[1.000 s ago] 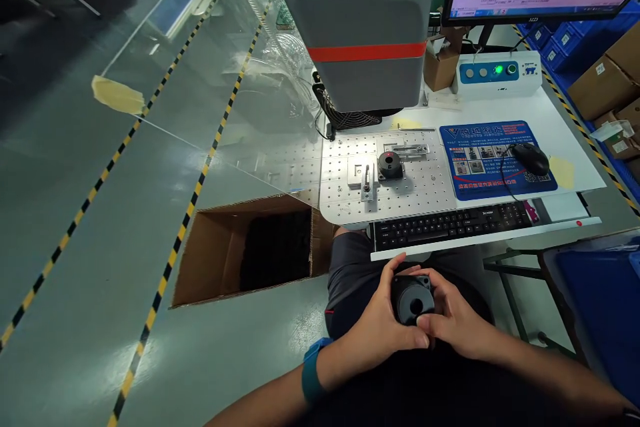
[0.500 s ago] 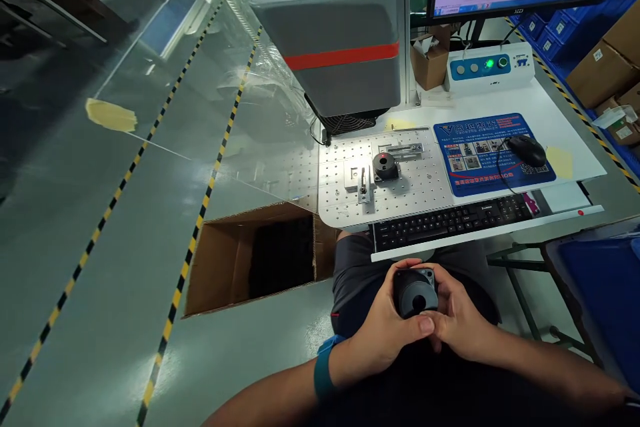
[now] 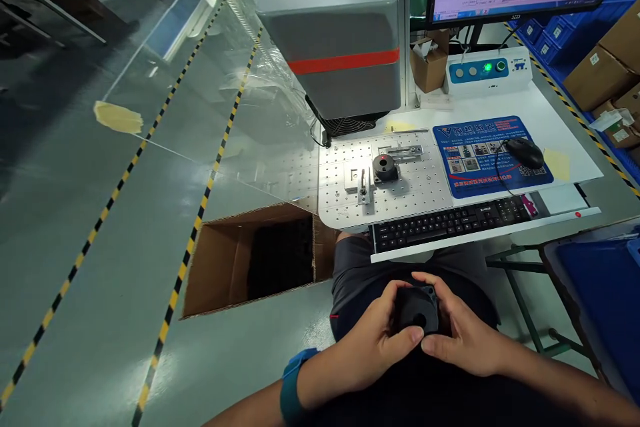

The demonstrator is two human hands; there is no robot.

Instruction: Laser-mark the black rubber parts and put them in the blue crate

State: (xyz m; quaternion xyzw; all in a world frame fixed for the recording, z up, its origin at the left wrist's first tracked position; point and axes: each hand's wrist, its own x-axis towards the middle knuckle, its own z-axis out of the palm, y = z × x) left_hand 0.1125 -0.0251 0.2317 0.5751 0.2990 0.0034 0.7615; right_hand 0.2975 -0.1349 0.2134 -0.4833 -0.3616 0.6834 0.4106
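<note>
Above my lap, a dark round part with a square flange and a centre hole (image 3: pixel 416 307) is held between both hands. My left hand (image 3: pixel 377 337) is closed on its left side, thumb at the near edge. From the right, my right hand (image 3: pixel 463 330) grips the same part, its fingertips at the flange corner. Another dark round part (image 3: pixel 385 167) of like shape sits on the perforated metal plate (image 3: pixel 415 197), with a small red light spot on it. It rests by two metal stop brackets, one bracket (image 3: pixel 363 188) in front-left and another bracket (image 3: pixel 407 151) behind.
A grey machine head (image 3: pixel 345 33) with a red stripe overhangs the plate. The keyboard (image 3: pixel 450 219) lies on a tray before my lap; a mouse (image 3: pixel 524 153) rests on a blue mat (image 3: pixel 465 173). A clear panel (image 3: pixel 240 140) and an open cardboard box (image 3: pixel 220 273) are at left.
Both hands have come slightly lower with the held part, which has tilted a little. My thumbs have moved apart. The part on the plate has stayed put.
</note>
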